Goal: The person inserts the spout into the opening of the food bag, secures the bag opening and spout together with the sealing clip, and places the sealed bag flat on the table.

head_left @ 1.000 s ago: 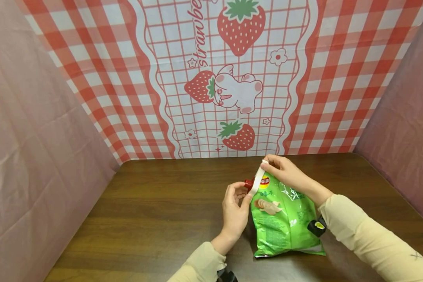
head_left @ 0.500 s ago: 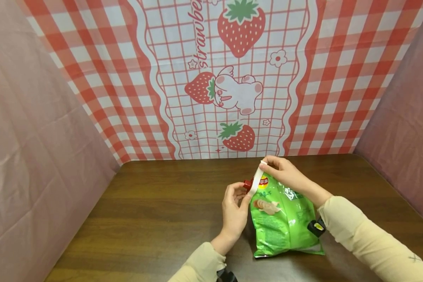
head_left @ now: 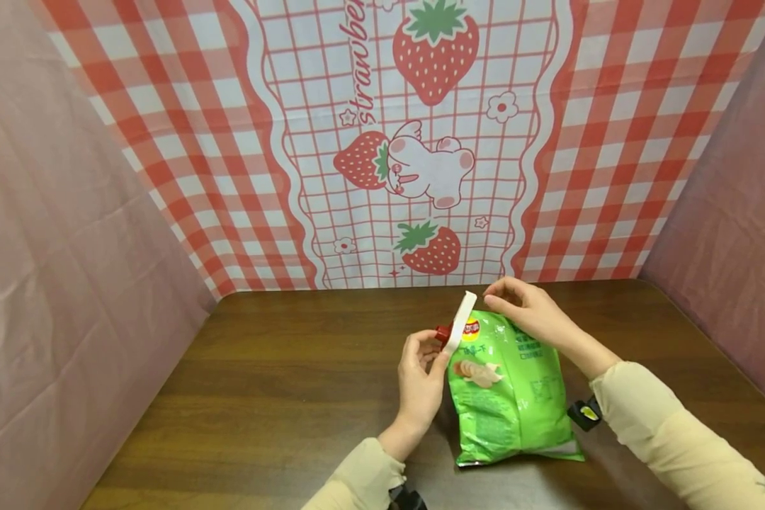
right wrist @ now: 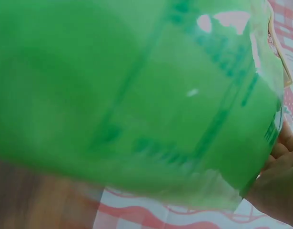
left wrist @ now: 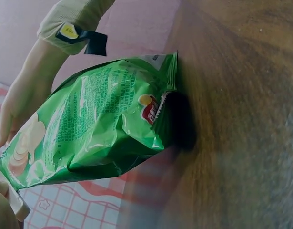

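Note:
A green potato chip bag (head_left: pixel 510 389) stands on the table, its top tilted left. Along its upper left edge lies a white bag clip (head_left: pixel 462 319) with a red cap (head_left: pixel 443 333). My left hand (head_left: pixel 421 375) pinches the clip's lower end, thumb on the white bar and fingers at the cap. My right hand (head_left: pixel 532 312) is by the bag's upper right corner, apart from the clip, thumb and fingers parted and loosely bent. In the left wrist view the clip (left wrist: pixel 18 205) shows at the bag's corner. The right wrist view is mostly filled by the bag (right wrist: pixel 136 95).
The brown wooden table (head_left: pixel 280 397) extends left of the bag. Behind it hangs a red checked cloth (head_left: pixel 586 177) with strawberry prints. Pink cloth (head_left: pixel 89 248) hangs at both sides. Black straps (head_left: pixel 585 414) sit at both wrists.
My right hand has let go of the clip's upper end and drawn off to the right. The bag and clip have shifted slightly left, with my left hand still holding the clip.

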Motion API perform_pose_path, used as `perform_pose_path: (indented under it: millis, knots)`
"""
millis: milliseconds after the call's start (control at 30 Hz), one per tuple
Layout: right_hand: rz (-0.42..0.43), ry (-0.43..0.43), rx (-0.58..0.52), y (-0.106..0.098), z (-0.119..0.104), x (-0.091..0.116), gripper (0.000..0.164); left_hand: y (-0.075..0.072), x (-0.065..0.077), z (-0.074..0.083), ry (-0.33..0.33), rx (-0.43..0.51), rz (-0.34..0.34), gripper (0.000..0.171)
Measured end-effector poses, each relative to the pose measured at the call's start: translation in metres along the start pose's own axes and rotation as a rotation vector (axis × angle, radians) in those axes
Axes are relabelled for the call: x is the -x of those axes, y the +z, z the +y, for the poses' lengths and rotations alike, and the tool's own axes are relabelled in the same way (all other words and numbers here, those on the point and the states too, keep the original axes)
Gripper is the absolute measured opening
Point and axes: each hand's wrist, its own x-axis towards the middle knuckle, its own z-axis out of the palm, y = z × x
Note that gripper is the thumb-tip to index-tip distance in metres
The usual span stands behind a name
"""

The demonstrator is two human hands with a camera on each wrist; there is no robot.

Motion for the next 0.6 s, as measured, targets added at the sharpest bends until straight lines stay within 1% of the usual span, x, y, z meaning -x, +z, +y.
perform_pose_path:
  millis: [267,367,500,600]
  knots:
    - [0.056,0.048,0.065,-0.001,0.015,0.009,0.038,-0.005,-0.003,0.003,-0.069,0.035,0.005,0.028]
    - [0.072,0.053,0.072,0.0,0.019,0.013,0.039,-0.006,-0.004,0.001,-0.08,0.036,0.008,0.028]
    - [0.104,0.016,0.046,0.004,0.024,0.016,0.037,-0.006,-0.004,-0.002,-0.068,0.032,0.011,0.029]
    - [0.116,0.006,0.014,0.008,0.027,0.018,0.042,-0.007,-0.004,-0.002,-0.058,0.031,0.011,0.028]
